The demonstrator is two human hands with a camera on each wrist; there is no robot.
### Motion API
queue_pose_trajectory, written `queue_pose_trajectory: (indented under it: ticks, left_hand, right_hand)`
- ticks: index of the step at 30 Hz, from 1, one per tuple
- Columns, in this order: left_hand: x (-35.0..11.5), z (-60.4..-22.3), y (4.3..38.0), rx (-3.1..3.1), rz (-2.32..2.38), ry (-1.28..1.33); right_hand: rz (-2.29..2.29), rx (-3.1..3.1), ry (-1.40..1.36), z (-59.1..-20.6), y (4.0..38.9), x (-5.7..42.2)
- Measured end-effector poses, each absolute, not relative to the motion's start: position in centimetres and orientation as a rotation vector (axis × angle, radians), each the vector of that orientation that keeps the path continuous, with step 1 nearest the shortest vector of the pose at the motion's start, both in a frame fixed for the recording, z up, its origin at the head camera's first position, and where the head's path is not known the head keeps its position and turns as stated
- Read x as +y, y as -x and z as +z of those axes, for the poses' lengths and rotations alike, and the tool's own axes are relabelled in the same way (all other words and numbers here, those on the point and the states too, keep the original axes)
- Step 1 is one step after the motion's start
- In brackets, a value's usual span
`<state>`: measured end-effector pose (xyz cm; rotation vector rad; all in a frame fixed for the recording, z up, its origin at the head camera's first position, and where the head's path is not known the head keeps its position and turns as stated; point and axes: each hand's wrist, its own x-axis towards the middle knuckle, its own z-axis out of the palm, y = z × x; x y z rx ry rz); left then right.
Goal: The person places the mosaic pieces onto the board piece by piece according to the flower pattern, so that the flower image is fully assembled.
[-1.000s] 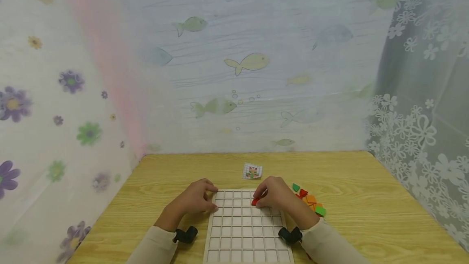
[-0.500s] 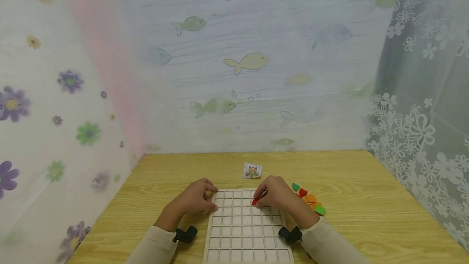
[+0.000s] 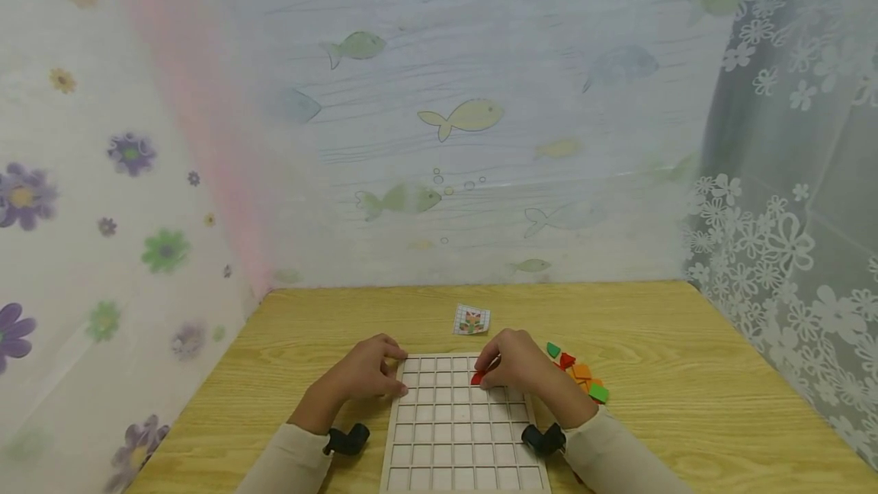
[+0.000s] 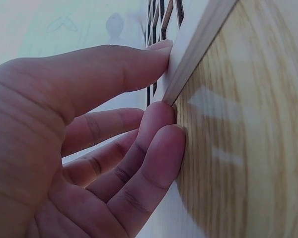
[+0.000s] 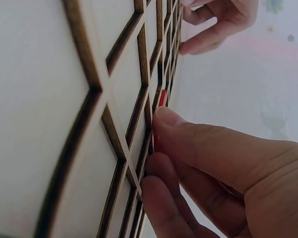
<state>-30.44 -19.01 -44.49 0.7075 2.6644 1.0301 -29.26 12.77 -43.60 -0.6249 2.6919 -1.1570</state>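
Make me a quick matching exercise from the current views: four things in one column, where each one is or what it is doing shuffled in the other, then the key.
Things
1. Left hand
2. Right hand
3. Paper with a coloured pattern
4. Light green piece

Places and states
A. On the table, just beyond the far edge of the grid board
B. Among the loose pieces to the right of the board
C. Touching the board's left edge
D. Pinching a red piece at the board

Right pairs
1-C, 2-D, 3-A, 4-B
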Motion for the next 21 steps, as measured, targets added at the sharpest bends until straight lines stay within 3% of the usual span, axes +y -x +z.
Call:
queue_pose_trajectory:
  ticks: [21]
  left_hand:
    - [-18.9,-44.5,30.2,2.650,1.058,-0.691]
  right_hand:
    - [-1.234,2.693,0.571,-42.0,29.7,16.2]
